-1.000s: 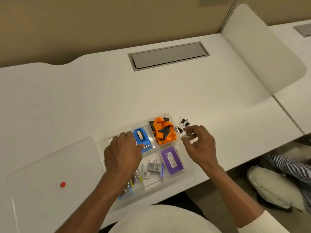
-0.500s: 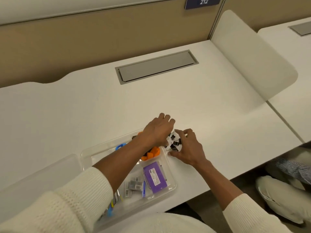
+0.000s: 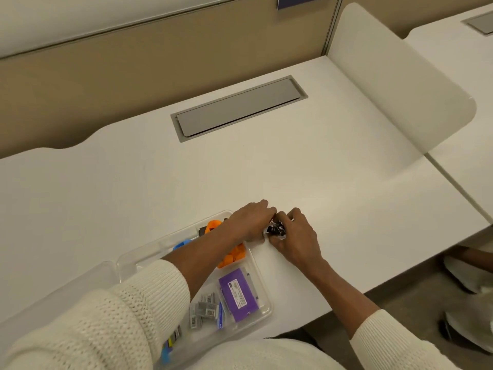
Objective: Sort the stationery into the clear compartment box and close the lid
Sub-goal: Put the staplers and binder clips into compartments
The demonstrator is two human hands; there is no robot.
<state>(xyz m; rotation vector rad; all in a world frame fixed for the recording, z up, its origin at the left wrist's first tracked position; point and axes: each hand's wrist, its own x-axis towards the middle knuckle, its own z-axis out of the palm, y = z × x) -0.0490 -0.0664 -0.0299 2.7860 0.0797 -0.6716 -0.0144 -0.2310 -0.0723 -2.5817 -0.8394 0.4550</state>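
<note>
Binder clips (image 3: pixel 276 230) beside the box's (image 3: pixel 264 303) far right corner: both hands (image 3: pixel 253 220) (image 3: pixel 296 236) close fingers around them, gathering them for sorting.

We see a white desk (image 3: pixel 266 169) filling most of the frame, a grey hatch (image 3: pixel 238 108) set flush in it at upper centre. On it, lower left, rests a clear compartment box (image 3: pixel 264 303); black binder clips (image 3: pixel 276 229) lie just right of the box's upper corner.

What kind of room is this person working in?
Probably an office or study hall: a white desk with a grey cable hatch, a beige partition behind, and a numbered sign above.
</note>
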